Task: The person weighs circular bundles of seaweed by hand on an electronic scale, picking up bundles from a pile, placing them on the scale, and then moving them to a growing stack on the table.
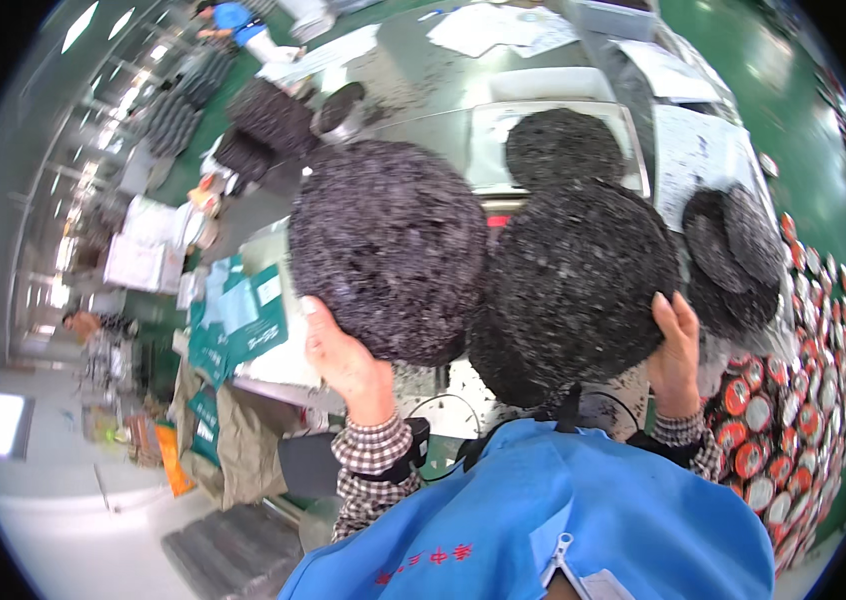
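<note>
My left hand (351,362) is closed on the lower left edge of a large round dried seaweed cake (388,245), thumb on its face. My right hand (678,350) grips the right edge of a second dark, flaky seaweed cake (583,285). Side by side in front of me, the two cakes meet or overlap near the middle. Below them, part of another dark cake (503,365) shows; what supports it is hidden. Beyond the right one, a smaller-looking cake (563,145) lies on a white weighing tray (488,150).
Stacked seaweed cakes (268,120) stand at the far left of the table, with more cakes (733,250) at right. Green packets (268,328) lie left of my hand. Several round red-and-white packs (748,460) are heaped at right. A person in blue (238,22) is at the back.
</note>
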Available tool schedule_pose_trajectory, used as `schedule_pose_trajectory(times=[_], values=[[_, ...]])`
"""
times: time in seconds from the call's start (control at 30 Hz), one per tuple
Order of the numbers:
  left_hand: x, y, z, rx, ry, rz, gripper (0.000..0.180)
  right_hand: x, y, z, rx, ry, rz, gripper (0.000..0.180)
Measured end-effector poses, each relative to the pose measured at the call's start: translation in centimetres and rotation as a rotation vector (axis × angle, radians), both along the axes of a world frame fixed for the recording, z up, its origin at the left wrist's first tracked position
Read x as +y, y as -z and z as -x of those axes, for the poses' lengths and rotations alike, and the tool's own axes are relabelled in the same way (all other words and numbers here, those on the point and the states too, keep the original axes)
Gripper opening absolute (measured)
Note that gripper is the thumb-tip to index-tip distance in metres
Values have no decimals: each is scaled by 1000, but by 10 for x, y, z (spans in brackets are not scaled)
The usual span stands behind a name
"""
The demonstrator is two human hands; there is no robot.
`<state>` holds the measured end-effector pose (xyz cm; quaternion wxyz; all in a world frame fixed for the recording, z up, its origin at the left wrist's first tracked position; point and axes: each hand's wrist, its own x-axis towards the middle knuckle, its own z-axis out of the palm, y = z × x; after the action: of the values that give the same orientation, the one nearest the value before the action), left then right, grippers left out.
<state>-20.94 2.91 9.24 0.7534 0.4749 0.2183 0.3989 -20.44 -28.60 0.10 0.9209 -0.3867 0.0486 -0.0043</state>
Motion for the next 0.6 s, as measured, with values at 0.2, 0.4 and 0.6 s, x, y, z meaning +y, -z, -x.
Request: schedule_pose_trajectory(times=[0.2, 0.4, 0.6], values=[[11, 24, 26, 45, -47, -260, 36, -10, 25, 4, 20, -30, 54, 20], [-5, 16, 19, 38, -236, -196, 43, -9, 14, 8, -6, -44, 71, 20], [-5, 56, 39, 325, -271, -1449, 36, -2, 10, 7, -30, 130, 98, 19]])
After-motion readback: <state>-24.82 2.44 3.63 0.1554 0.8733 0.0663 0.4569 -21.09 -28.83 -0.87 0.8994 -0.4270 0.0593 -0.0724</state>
